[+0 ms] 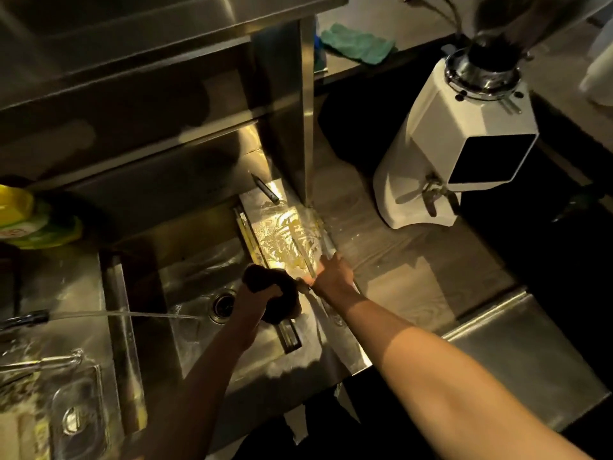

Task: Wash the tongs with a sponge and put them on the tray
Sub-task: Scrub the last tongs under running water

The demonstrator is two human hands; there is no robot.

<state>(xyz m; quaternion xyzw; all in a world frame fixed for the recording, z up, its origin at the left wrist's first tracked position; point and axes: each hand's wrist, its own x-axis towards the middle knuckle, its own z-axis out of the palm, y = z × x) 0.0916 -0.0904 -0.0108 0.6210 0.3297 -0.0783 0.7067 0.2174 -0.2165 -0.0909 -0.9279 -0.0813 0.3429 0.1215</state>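
Both hands are holding something. The right hand (331,277) is curled round the near end of the tongs (302,252), and the left hand (253,305) grips a dark sponge (265,277) with its fingers wrapped round it. The tongs are slim, pale metal. Their long arms run away from the hand and lie low over the wet steel ledge (262,204) at the right edge of the sink (185,260). Glare and water streaks make their tips hard to pick out. The sponge sits just beside the held end of the tongs; I cannot tell whether they touch.

A stream of water (132,314) runs from the faucet (28,318) on the left towards the drain (224,305). A dark pen-like object (265,188) lies at the far end of the ledge. A white coffee grinder (464,144) stands on the counter to the right, with a green cloth (360,43) beyond it. A yellow-green bottle (30,217) is at the far left, and a clear container (76,416) sits in the lower left corner.
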